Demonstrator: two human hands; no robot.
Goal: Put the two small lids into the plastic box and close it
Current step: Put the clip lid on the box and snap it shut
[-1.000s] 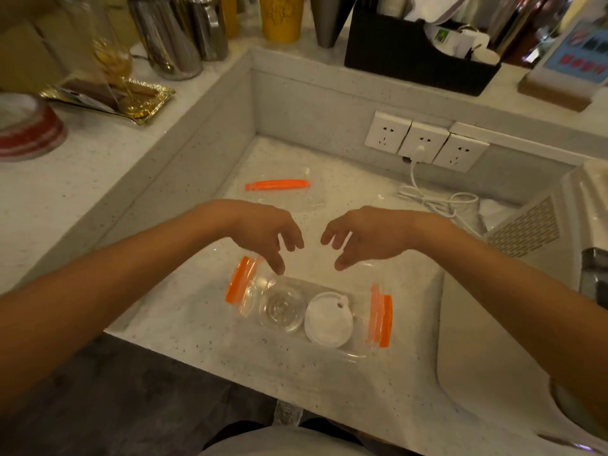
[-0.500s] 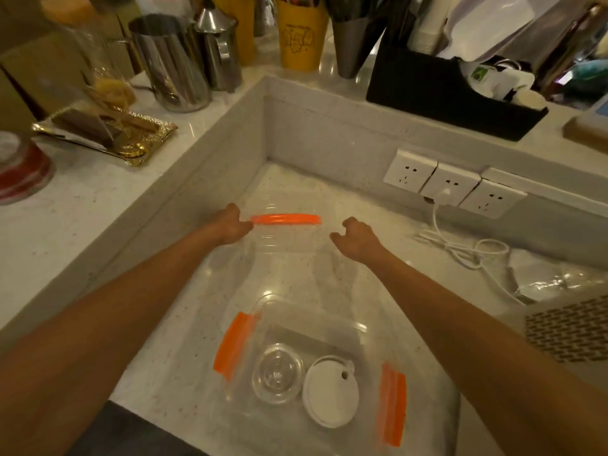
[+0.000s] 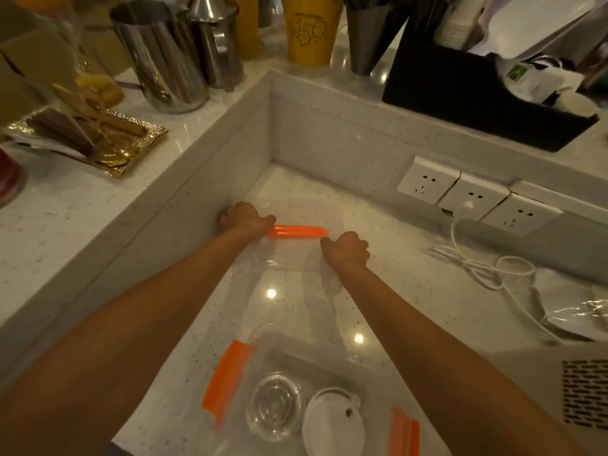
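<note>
Both small lids, the clear lid and white lid, already lie in the plastic box at 6 o'clock, while left hand and right hand curl fingers around the box cover at 12 o'clock, leaving closing.

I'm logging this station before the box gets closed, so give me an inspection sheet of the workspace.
Surface: speckled white lower counter, glossy, light glare.
Job's things: clear lid and white lid inside the open plastic box; box cover with orange clip lies farther back.
Clutter: crinkled foil bag at right.
Grippers: left hand and right hand grip the cover's ends.
Cables: white cord plugged into wall sockets.
Surroundings: steel pitchers, yellow cup, black organizer.
</note>
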